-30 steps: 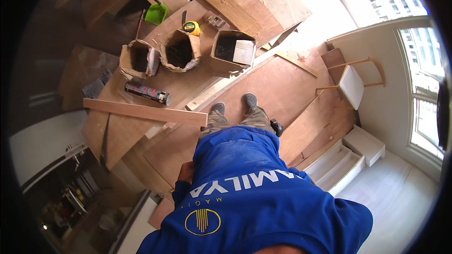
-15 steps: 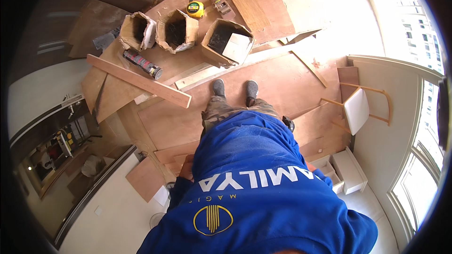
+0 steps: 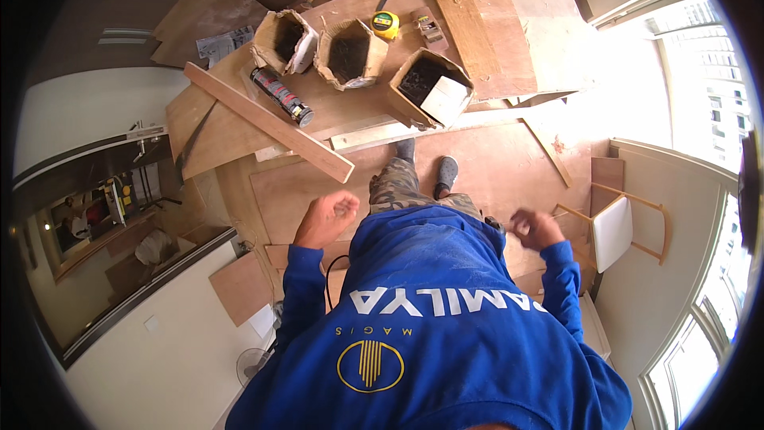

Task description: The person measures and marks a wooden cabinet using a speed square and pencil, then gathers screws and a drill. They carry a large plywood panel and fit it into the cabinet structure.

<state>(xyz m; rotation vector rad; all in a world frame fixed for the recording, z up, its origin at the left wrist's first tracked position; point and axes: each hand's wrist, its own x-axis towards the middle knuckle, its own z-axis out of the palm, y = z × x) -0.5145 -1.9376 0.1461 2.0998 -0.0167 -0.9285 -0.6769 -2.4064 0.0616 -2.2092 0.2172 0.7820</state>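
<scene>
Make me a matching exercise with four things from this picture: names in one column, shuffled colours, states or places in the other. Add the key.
Column one
1. Tape measure
2. Black can
3. Wooden-framed chair
4. Left hand

Column two
A. White-seated, off to the right
B. Bare, fingers curled
C. Yellow, on the table
D. Lying on its side near the narrow board

Pairs: 1-C, 2-D, 3-A, 4-B
</scene>
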